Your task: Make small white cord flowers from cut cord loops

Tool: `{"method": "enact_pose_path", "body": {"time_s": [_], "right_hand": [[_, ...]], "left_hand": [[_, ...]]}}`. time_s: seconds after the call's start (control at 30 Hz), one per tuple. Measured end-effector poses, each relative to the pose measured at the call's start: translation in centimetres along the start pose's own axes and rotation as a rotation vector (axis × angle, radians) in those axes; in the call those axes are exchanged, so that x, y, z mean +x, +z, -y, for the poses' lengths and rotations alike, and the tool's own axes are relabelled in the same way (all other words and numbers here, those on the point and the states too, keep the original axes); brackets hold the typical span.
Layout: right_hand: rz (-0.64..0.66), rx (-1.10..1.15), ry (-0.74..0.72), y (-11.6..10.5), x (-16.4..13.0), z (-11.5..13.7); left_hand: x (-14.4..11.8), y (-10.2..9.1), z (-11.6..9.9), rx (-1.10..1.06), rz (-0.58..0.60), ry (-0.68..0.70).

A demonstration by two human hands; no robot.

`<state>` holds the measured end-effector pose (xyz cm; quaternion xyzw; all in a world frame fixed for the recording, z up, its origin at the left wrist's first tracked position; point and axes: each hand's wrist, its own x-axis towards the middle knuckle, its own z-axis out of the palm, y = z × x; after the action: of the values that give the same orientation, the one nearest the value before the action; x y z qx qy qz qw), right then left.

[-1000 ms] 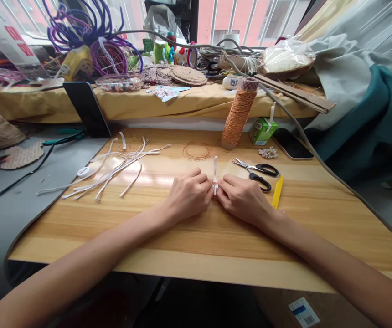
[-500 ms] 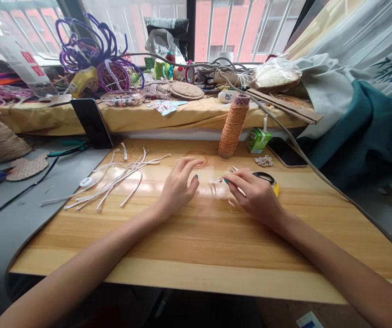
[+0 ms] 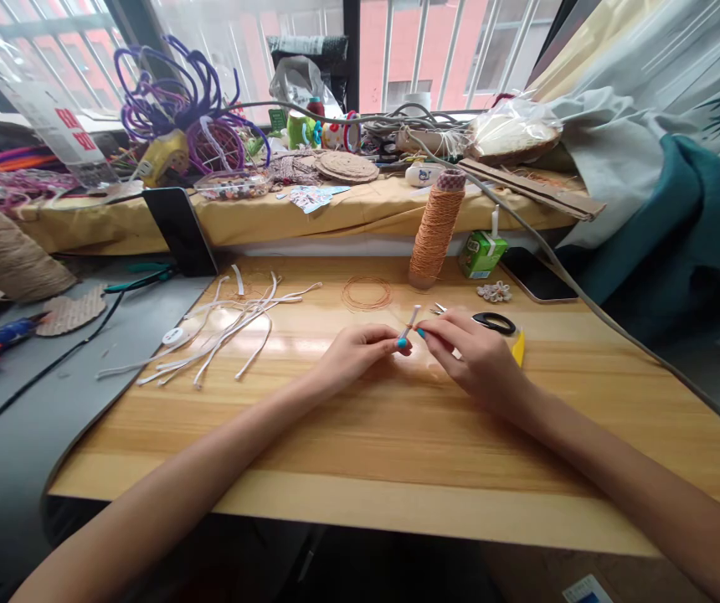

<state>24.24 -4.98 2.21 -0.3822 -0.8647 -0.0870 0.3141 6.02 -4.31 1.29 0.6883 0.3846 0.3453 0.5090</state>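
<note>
A short piece of white cord stands up between my fingertips above the wooden table. My left hand pinches its lower part with thumb and forefinger. From the other side my right hand is closed at the fingertips beside the cord; a hint of orange shows there, too small to make out. Scissors with black and yellow handles lie partly hidden behind my right hand. Several loose white cords are spread to the left. A thin coil of orange thread lies just beyond my left hand.
Behind my hands stand a spool of orange twine and a green carton. A small white knotted piece and a phone lie to the right. Another phone leans at the left. A grey cable crosses the right side.
My left hand, which was open and apart, has moved right and closed on the white cord. My right hand stays nearly in place. The view has shifted slightly.
</note>
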Motion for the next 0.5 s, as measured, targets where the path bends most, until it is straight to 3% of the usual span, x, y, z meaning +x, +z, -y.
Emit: {"method": "enact_pose_path", "body": {"time_s": [0.17, 0.27, 0.43, 0.5], "right_hand": [[0.303, -0.431, 0.252, -1.2, 0.4, -1.9], [0.448, -0.573, 0.322, -2.2, 0.6, -2.7], [0.607, -0.468, 0.286, -2.5, 0.3, -3.9], [0.587, -0.367, 0.217, -2.3, 0.0, -4.9]], "left_hand": [[0.1, -0.1, 0.0, -0.165, -0.197, -0.132], [0.0, -0.1, -0.1, -0.218, -0.24, -0.131], [0.0, 0.0, -0.3, -0.28, -0.223, -0.074], [0.0, 0.1, -0.4, -0.312, -0.206, -0.073]]}}
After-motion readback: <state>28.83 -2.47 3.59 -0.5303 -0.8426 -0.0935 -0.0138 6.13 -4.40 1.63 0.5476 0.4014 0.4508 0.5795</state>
